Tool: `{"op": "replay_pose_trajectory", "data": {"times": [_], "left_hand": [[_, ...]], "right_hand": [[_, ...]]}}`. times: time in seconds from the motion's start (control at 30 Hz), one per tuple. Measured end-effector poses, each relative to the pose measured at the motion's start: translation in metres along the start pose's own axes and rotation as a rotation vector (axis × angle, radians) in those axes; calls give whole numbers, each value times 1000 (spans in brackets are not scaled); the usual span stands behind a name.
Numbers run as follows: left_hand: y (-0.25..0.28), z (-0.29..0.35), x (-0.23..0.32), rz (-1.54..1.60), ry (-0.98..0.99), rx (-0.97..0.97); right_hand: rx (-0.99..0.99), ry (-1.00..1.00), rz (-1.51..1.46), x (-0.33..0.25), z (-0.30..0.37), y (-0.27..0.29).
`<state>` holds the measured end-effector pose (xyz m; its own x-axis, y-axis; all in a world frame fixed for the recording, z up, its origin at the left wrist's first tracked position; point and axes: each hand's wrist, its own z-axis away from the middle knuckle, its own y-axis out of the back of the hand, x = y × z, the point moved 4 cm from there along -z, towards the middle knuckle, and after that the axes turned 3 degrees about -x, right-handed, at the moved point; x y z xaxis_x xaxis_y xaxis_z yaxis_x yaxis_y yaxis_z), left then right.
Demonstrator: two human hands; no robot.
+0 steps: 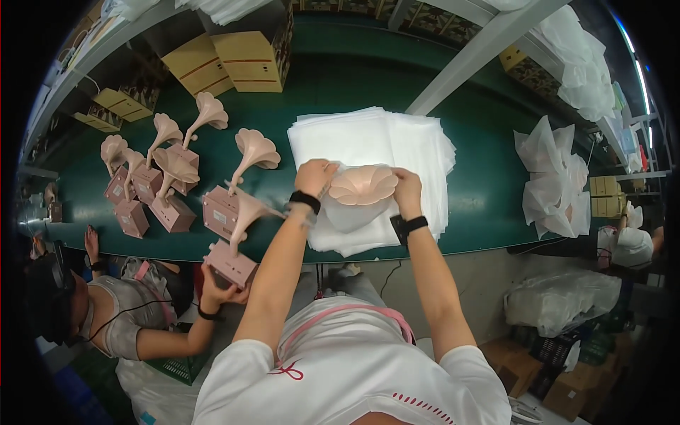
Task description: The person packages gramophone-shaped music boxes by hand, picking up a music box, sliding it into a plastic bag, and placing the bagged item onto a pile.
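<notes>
Left hand and right hand: set apart, fingers bent in at either side of a pink flower-shaped horn; whether rim or sheet is gripped cannot be told. Horn: mouth upward, held between the hands above a stack of white sheets, with a translucent sheet seen below it.

Surface: long green table, bordered on the near side by grey floor.

Left: pink gramophone-shaped pieces, grouped on the table; one more is held by a co-worker's hand, close beside the left forearm.

Far left: yellow boxes. Far side: slanting metal post, planted behind the stack.

Right: white-wrapped bundles. Near right: cartons and clear plastic wrapping.
</notes>
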<state>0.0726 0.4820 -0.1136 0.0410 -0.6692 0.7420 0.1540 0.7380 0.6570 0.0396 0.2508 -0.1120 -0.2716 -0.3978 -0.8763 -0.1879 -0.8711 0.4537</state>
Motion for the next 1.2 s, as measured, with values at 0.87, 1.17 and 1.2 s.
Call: {"op": "replay_pose_trajectory", "data": {"times": [0.87, 1.17, 1.2], "left_hand": [[-10, 23, 311, 459, -400, -294], [-247, -69, 449, 441, -613, -212], [-257, -70, 467, 501, -731, -101]], "right_hand": [[448, 353, -622, -59, 100, 240], [544, 247, -487, 51, 1, 421], [598, 224, -359, 67, -20, 442]]}}
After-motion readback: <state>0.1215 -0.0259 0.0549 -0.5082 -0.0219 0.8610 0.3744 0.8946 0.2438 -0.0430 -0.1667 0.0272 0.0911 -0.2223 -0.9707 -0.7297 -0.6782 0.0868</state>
